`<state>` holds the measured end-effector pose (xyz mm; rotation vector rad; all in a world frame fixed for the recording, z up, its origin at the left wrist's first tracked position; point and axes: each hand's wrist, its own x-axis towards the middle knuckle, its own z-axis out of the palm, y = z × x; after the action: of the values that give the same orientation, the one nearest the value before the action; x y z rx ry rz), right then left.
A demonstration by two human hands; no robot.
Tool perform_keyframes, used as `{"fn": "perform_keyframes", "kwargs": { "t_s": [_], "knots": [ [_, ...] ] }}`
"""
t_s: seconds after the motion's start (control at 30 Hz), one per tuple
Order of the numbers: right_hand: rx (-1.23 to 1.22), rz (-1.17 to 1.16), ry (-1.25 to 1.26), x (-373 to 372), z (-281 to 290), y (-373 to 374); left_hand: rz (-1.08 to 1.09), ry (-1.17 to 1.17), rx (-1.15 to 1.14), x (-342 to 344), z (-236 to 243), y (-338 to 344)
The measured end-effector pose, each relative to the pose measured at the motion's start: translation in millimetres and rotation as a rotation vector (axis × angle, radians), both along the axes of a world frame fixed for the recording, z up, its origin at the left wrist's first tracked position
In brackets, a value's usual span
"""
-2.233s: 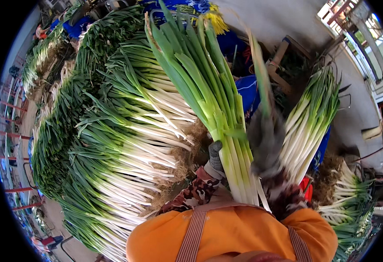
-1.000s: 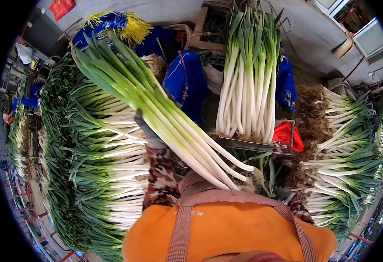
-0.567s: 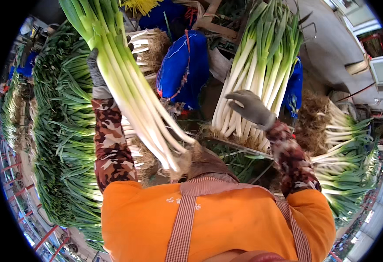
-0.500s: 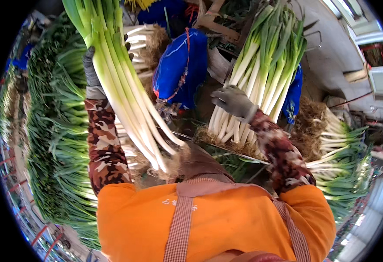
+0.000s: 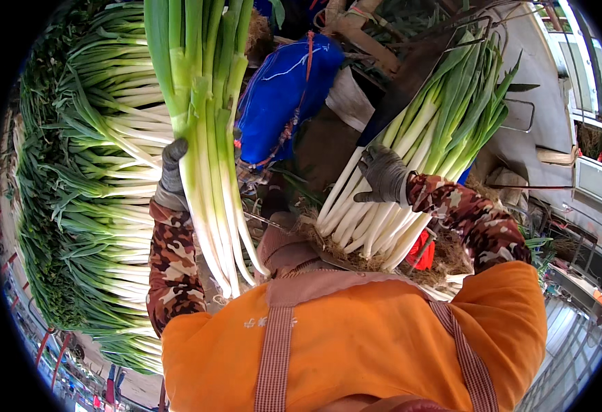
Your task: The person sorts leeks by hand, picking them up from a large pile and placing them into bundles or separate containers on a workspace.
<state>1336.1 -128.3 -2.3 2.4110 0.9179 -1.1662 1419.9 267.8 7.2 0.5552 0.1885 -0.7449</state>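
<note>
In my gloved left hand (image 5: 172,177) is a bunch of long green onions (image 5: 208,147), leaves pointing away and white ends hanging toward me. The fingers wrap round the shafts; part of them is hidden behind. On the right, a second bundle of green onions (image 5: 373,223) lies slanted, with its brown roots on the near side and green tops at the far right. My gloved right hand (image 5: 387,177) is over the white shafts of this bundle, fingers apart, with no onion gripped.
A long stack of green onions (image 5: 119,233) lines the left side. A blue mesh sack (image 5: 287,93) stands in the middle beyond my hands. Dark sheet metal (image 5: 407,86) stands along the right bundle's far left edge, and a bent metal rod (image 5: 520,115) juts out beyond its tops.
The view has shifted. The bunch in my left hand is more upright and nearer to my chest. My right hand has moved a little up the shafts of the right bundle, its fingers spreading.
</note>
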Motion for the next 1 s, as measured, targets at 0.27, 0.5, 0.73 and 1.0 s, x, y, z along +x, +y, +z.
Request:
{"fn": "perform_keyframes", "kwargs": {
  "t_s": [0.27,0.5,0.73,1.0],
  "knots": [
    [-0.018,-0.052,0.176,45.4,-44.2,-17.6,0.119,-0.011,0.095,-18.0,-6.1,-37.5],
    [0.047,-0.067,0.078,13.0,3.8,-40.7,0.083,0.082,0.067,-20.3,-9.1,-54.6],
    [0.159,-0.047,-0.016,44.4,-20.8,-70.0,-0.030,0.110,-0.064,-15.3,-23.4,-72.6],
    [0.082,-0.213,-0.028,90.3,-8.0,-89.6,0.018,0.101,0.013,-11.4,-1.3,-92.8]
  ]
}}
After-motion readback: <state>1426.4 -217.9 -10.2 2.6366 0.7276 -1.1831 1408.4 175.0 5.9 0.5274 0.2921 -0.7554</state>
